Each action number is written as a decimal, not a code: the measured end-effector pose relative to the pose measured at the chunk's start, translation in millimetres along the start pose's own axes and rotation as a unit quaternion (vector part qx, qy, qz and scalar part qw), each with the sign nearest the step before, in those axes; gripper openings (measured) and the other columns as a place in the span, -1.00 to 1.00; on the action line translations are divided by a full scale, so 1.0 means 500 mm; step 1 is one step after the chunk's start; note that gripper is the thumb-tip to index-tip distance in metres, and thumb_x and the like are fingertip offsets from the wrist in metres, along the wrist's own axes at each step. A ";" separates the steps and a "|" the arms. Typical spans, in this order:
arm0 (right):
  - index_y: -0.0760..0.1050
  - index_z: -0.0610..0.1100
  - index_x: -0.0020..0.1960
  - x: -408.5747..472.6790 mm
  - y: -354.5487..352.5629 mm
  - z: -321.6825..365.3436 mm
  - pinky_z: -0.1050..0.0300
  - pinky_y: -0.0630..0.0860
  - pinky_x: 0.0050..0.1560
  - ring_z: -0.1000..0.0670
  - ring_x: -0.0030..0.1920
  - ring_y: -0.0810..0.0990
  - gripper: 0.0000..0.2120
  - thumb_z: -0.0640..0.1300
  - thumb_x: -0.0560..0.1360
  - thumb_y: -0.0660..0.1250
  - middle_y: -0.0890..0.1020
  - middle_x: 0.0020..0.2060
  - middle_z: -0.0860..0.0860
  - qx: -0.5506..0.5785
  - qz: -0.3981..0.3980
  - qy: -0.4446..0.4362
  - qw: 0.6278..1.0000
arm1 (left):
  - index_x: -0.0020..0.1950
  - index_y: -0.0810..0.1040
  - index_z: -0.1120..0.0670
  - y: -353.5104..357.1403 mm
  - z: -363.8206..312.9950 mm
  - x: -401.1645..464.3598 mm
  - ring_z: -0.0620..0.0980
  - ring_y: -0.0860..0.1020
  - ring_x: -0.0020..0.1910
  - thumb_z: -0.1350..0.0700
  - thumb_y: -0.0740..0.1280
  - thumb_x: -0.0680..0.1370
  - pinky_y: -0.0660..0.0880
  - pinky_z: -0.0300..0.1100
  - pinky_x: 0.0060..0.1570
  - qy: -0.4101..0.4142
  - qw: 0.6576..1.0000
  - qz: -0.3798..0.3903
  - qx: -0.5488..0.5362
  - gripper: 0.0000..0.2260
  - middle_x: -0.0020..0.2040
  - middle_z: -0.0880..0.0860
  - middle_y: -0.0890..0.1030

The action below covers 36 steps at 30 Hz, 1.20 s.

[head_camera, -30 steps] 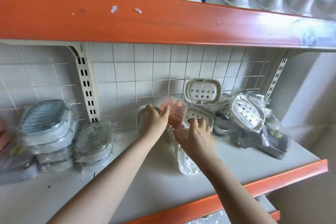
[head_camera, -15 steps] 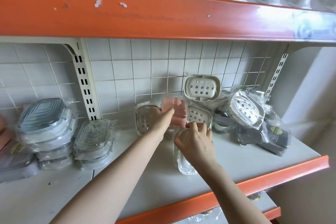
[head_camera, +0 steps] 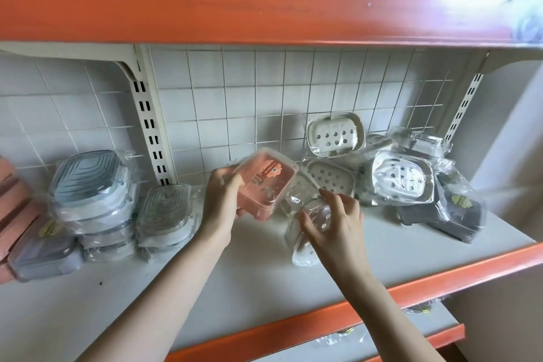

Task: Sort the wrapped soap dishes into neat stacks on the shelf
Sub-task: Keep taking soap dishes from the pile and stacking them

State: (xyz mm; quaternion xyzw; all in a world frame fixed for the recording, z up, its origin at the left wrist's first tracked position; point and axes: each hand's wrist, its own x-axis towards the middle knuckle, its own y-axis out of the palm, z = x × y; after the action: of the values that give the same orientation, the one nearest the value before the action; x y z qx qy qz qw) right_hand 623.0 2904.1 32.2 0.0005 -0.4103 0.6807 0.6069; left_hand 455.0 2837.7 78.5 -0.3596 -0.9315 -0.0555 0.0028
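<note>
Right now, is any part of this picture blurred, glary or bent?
Head view: glare whitens the upper shelf edge at right; the dark wrapped dishes at far right smear with blur; the wide lens bows the shelf lines; the hands and the pink dish stay fairly sharp.

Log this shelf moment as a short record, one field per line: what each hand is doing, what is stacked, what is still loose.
left hand: left hand grips the pink rectangular wrapped soap dish, lifted and tilted
right hand: right hand with fingers spread over the clear wrapped soap dish on the grey shelf board; grip cannot be told
stacked: blue-grey oval wrapped soap dishes piled at the left
loose: beige perforated soap dish leaning on the white tiled wall; dark grey wrapped dishes jumbled at the right
</note>
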 end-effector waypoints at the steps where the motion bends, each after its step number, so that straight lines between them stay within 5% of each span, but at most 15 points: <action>1: 0.48 -0.03 0.27 -0.002 0.003 0.001 0.00 0.37 0.19 -0.17 0.07 0.43 -0.37 0.30 0.33 0.22 0.46 0.06 -0.12 0.003 -0.002 -0.004 1.000 | -0.04 0.46 -0.01 -0.016 0.001 -0.011 -0.04 0.53 -0.30 0.04 0.23 0.30 0.40 -0.18 -0.31 -0.007 1.000 -0.005 -0.003 -0.75 -0.22 0.02 0.55; 5: 0.47 0.10 0.28 -0.013 0.018 0.007 0.14 0.25 0.24 -0.08 0.09 0.37 -0.38 0.35 0.31 0.23 0.41 0.02 -0.07 0.004 0.002 -0.019 1.000 | 0.00 0.46 -0.01 -0.073 0.009 -0.049 -0.02 0.53 -0.21 0.03 0.22 0.26 0.42 -0.16 -0.26 -0.012 1.000 -0.002 -0.004 -0.68 -0.16 0.04 0.56; 13: 0.49 0.05 0.24 -0.036 0.033 0.013 0.01 0.34 0.25 -0.08 0.08 0.36 -0.44 0.30 0.33 0.30 0.31 0.00 0.01 0.024 -0.005 -0.066 0.998 | -0.02 0.47 -0.04 -0.128 0.044 -0.100 -0.02 0.50 -0.22 0.06 0.20 0.29 0.42 -0.16 -0.32 -0.006 1.000 0.001 -0.022 -0.72 -0.09 0.07 0.54; 21: 0.40 0.17 0.28 -0.073 0.025 0.002 0.30 0.14 0.25 -0.03 0.16 0.27 -0.42 0.32 0.31 0.33 0.25 0.08 -0.02 0.017 0.022 -0.101 0.994 | 0.03 0.48 -0.01 -0.165 0.086 -0.145 -0.17 0.53 -0.31 0.07 0.21 0.32 0.46 -0.13 -0.29 -0.013 0.999 -0.009 -0.037 -0.71 -0.12 0.05 0.54; 26: 0.31 0.17 0.25 -0.098 0.002 -0.003 0.17 0.35 0.17 -0.09 0.22 0.31 -0.40 0.25 0.26 0.37 0.21 0.12 0.01 -0.006 0.046 -0.115 0.992 | 0.00 0.48 -0.01 -0.176 0.102 -0.162 -0.22 0.55 -0.35 0.10 0.21 0.31 0.48 -0.11 -0.28 -0.013 0.999 -0.017 -0.041 -0.73 -0.12 0.04 0.54; 30: 0.29 0.00 0.15 -0.122 0.019 -0.032 0.06 0.56 -0.04 -0.18 0.05 0.45 -0.39 0.04 0.21 0.49 0.22 0.04 0.02 -0.051 0.029 -0.106 0.993 | 0.00 0.46 -0.03 -0.164 0.113 -0.168 -0.14 0.58 -0.23 0.12 0.26 0.29 0.54 -0.08 -0.23 0.000 1.000 -0.008 -0.023 -0.72 -0.12 0.01 0.56; 36: 0.35 -0.05 0.26 -0.153 0.051 -0.066 -0.02 0.57 -0.06 -0.28 0.15 0.47 -0.35 -0.01 0.23 0.48 0.32 0.24 -0.15 -0.121 0.087 -0.056 0.987 | 0.02 0.46 -0.02 -0.160 0.138 -0.169 0.05 0.57 -0.09 -0.08 0.36 0.21 0.57 -0.10 -0.29 -0.005 1.000 -0.007 -0.003 -0.59 0.01 0.11 0.57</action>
State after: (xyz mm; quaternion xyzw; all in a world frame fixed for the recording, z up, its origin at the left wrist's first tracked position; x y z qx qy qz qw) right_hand 638.4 2861.4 -41.9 -0.0704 -0.5215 0.6753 0.5168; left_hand 466.6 2729.4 -2.1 -0.3530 -0.9339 -0.0565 -0.0031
